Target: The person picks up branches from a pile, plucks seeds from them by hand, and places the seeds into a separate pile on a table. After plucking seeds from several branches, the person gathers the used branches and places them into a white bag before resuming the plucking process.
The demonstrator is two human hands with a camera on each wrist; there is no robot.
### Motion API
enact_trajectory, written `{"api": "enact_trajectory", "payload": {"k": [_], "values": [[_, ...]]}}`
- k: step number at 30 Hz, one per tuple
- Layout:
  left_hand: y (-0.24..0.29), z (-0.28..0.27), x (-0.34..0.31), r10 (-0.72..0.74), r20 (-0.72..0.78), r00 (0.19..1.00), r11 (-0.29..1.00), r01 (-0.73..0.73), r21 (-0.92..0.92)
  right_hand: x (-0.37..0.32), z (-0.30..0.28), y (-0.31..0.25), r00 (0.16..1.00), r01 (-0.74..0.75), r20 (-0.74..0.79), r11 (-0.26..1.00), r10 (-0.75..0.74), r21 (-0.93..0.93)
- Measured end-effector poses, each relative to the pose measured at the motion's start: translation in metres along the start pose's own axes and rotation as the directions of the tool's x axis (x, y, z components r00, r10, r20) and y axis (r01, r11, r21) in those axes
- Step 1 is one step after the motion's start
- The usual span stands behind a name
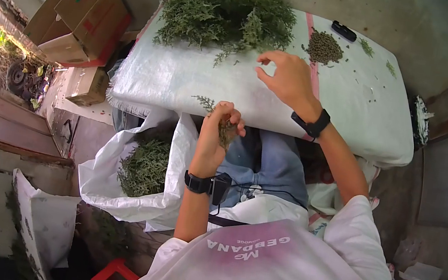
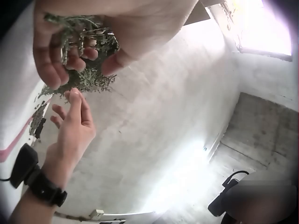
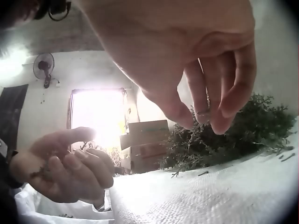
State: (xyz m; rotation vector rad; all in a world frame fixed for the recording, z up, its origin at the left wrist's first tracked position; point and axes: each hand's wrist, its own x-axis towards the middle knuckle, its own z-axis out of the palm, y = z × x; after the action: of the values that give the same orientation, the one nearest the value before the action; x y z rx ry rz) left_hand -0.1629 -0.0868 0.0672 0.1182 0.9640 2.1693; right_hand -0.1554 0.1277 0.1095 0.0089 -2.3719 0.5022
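Note:
My left hand (image 1: 218,130) curls its fingers round a few green leafy sprigs (image 1: 227,133), beside the sack at the table's near edge. One sprig tip sticks out past the fingers. In the left wrist view the sprigs (image 2: 79,37) lie across the palm. My right hand (image 1: 289,80) hovers over the white-covered table, just short of a large heap of green foliage (image 1: 219,10). Its thumb and forefinger are bent and apart, with nothing seen between them. The right wrist view has the foliage heap (image 3: 224,135) behind these fingers.
A pile of small brown pellets (image 1: 325,47) and a black object (image 1: 344,31) lie on the white table cover (image 1: 186,83). An open white sack (image 1: 102,171) with greenery (image 1: 145,169) stands at the left. Cardboard boxes (image 1: 84,17) are farther left, a red container (image 1: 114,277) below.

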Motion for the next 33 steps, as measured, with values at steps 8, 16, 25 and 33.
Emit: {"api": "enact_trajectory", "payload": {"k": [8,16,25,33], "values": [[-0.019,0.038,0.028,0.378,-0.104,0.920,0.873,-0.317,0.371,-0.059,-0.029,-0.010,0.914,-0.388,0.224,0.891,0.339,0.236],[0.000,0.062,0.119,0.500,-0.074,0.863,0.499,-0.217,0.839,-0.075,-0.024,-0.004,0.937,-0.349,0.144,0.883,0.319,0.314],[0.004,0.048,0.150,0.444,-0.164,0.881,0.749,-0.265,0.608,-0.108,-0.060,0.005,0.829,-0.546,0.152,0.721,0.538,0.426],[0.010,0.053,0.113,0.333,-0.074,0.940,0.687,-0.188,0.702,-0.138,-0.077,0.007,0.739,-0.594,0.120,0.557,0.663,0.581]]}}
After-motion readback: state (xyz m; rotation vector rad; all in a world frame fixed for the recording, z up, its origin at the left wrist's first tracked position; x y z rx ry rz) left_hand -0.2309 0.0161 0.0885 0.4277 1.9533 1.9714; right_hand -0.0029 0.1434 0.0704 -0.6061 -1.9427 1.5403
